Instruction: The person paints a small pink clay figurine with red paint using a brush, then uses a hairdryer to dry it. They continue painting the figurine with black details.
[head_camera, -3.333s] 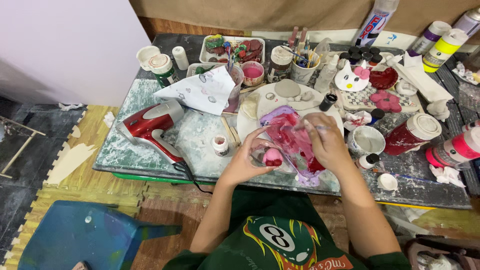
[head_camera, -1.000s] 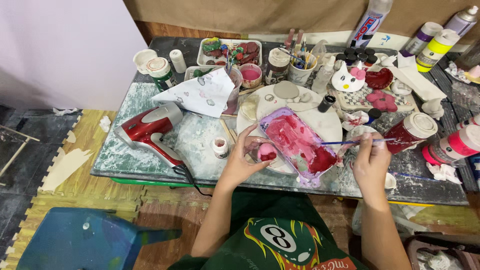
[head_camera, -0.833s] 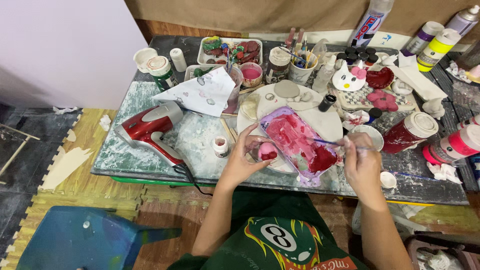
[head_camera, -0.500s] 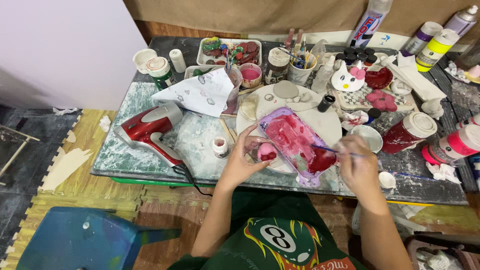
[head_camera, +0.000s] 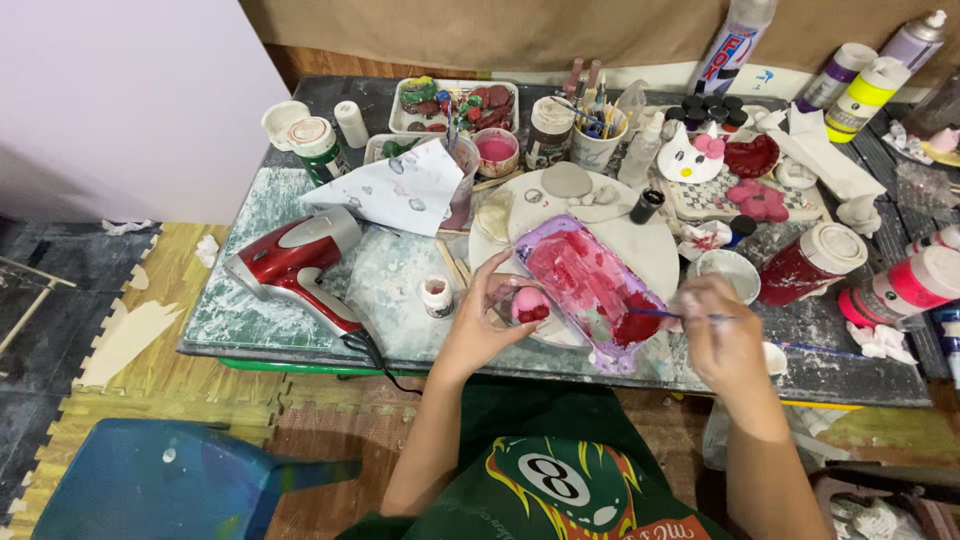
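My left hand (head_camera: 482, 325) holds a small pink clay piece (head_camera: 529, 305) with a red patch, just left of a purple plastic palette tray (head_camera: 590, 288) smeared with red and pink paint. In my right hand (head_camera: 722, 335) is a thin paintbrush (head_camera: 668, 315), its tip dipped in the dark red paint at the tray's near right corner. The tray rests on a round white board (head_camera: 640, 235).
A red hair dryer (head_camera: 290, 262) lies at the left with its cord over the table edge. Paint bottles (head_camera: 905, 285), a red jar (head_camera: 810, 262), a brush cup (head_camera: 597, 140), clay figures (head_camera: 720, 170) and a small white pot (head_camera: 436, 296) crowd the table. A blue stool (head_camera: 170, 480) stands below left.
My right hand came back from the right side of the table with the brush and put its tip into the red paint on the tray. The left hand kept the clay piece still.
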